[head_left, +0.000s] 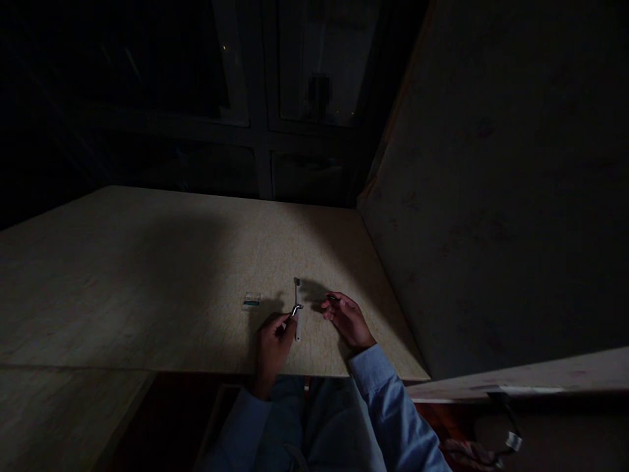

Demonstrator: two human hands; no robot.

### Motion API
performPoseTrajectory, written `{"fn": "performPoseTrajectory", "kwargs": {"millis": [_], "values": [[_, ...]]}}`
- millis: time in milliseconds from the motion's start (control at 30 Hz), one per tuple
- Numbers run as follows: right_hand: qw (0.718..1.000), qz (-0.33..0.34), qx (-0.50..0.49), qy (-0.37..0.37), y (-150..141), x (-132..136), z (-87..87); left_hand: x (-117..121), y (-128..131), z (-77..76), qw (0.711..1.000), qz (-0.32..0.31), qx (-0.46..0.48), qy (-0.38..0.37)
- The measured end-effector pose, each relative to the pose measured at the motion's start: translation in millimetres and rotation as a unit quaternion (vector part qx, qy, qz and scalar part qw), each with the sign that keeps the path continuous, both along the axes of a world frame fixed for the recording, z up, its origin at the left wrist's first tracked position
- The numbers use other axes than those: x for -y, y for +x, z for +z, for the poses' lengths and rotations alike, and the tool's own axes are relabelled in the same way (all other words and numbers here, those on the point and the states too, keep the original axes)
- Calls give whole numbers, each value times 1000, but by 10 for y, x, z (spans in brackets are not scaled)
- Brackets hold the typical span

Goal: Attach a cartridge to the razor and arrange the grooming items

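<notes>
Left hand [273, 342] pinches a shiny metal piece [296, 309]; right hand [346, 321] holds a small dark item [333, 297]; any print on the clear case [252, 300] is unreadable

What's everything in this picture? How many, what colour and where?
bent rod: 1, silver, in left hand
small thing: 1, dark, at right hand fingertips
slim stick: 1, whitish, dark tip, on table
small case: 1, clear and teal, table, left of stick
table: 1, beige, middle
window: 1, dark, behind table
wall: 1, grey, right
cable: 1, black, low right
tag: 1, white, on cable
left hand, right hand: 1 each, above table
sleeves: 2, blue, on arms
legs: 2, bluish trousers, bottom
</notes>
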State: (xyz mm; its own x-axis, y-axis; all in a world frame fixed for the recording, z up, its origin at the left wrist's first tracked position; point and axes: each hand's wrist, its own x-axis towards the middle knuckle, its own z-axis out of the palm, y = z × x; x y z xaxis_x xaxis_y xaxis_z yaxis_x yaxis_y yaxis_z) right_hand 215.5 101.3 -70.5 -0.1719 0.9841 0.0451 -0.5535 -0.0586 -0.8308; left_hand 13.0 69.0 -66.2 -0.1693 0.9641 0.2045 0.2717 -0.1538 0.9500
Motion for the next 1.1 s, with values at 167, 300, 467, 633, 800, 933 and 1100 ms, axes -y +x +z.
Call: {"fn": "performPoseTrajectory", "kwargs": {"millis": [167,300,467,633,800,933,1100], "values": [[1000,2,-20,-3,8,-4,8,10,19,32,997,27,-71,7],[1000,5,-26,-7,8,-7,3,46,68,78,997,23,-76,-6],[1000,2,-26,3,2,-10,-17,81,216,132,996,-22,-81,-40],[1000,-10,-15,6,-16,-6,12,92,309,92,995,-44,-84,-43],[999,-33,-19,-12,-40,-8,72,63,227,42,993,-25,-105,-46],[999,-43,-18,-16,-45,-16,81,4,76,5,992,-2,-117,-48],[998,-59,-25,-22,-43,-22,49,-74,-119,-43,982,35,-179,-45]]}}
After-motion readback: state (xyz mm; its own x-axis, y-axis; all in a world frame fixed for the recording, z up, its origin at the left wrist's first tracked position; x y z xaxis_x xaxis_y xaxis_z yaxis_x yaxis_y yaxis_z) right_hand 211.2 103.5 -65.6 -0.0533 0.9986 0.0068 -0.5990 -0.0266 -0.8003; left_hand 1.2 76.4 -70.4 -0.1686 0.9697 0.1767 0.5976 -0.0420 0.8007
